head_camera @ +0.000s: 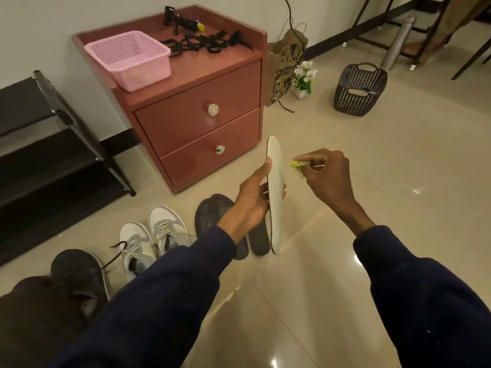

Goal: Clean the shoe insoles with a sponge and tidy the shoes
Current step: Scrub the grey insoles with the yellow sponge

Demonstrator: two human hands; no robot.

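Tiled floor (345,160) | left hand (252,200) grips insole (275,197) | right hand (329,176) pinches sponge (297,166)

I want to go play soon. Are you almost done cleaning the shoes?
Not yet. Left hand holds a white insole; right hand holds the yellow sponge beside it. Two dark insoles lie out on the floor, and the grey sneakers still need tidying.

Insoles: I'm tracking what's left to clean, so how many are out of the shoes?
3: a white foam insole held in the left hand; two dark grey insoles on the tiled floor beneath it, partly hidden by that arm.
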